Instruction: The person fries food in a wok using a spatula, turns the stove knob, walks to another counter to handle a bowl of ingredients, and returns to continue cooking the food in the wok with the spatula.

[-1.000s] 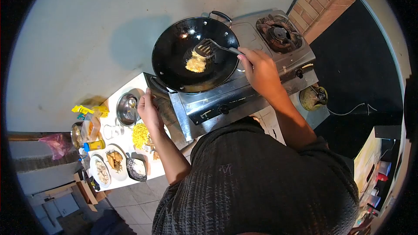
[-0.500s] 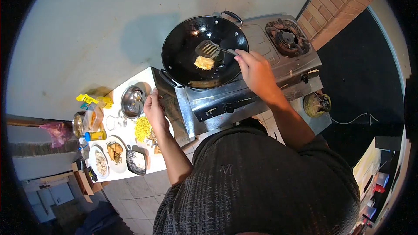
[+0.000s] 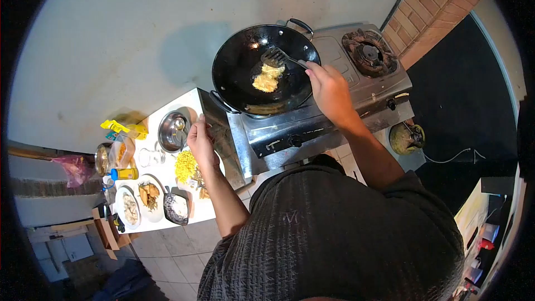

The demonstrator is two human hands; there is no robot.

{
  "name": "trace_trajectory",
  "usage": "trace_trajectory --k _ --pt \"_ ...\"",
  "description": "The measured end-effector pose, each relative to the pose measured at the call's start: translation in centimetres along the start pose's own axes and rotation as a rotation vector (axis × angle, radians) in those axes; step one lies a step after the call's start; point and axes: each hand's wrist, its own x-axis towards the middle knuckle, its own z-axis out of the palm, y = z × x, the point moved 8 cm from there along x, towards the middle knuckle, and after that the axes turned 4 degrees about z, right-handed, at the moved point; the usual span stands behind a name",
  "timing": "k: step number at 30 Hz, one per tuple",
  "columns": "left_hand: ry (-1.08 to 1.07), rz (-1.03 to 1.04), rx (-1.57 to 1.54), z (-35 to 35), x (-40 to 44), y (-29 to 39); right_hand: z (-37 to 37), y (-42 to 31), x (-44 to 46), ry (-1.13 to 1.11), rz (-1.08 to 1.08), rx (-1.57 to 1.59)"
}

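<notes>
Spatula (image 3: 273, 56) juts from right grip (image 3: 330, 90) into wok (image 3: 236, 71).

Head view: it looks from the person's head, forward and steeply down.
Shirt (image 3: 351, 234): nearest to the camera, large at the bottom.
Wok (image 3: 239, 67): farther away, above the middle, seen down into its inside.
Wall (image 3: 139, 39): beyond the wok, across the top.
Border: dark and curved, very wide view.

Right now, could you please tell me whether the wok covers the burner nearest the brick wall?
No, that burner is uncovered, while the wok sits farther left on the stove.
</notes>
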Motion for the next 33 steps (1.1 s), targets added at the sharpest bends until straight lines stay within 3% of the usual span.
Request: trace_trajectory --k 16,21,33 --pt "0.009 -0.020 0.028 -0.4 0.8 -0.1 -0.6 1.8 3.0 0.087 0.068 -0.080" --pt "-0.020 -0.025 0.023 0.2 0.8 0.1 0.1 2.1 6.3 -0.062 0.111 -0.334" --pt "-0.015 -0.048 0.000 0.5 1.2 -0.3 0.4 1.5 5.9 -0.066 0.126 -0.297"
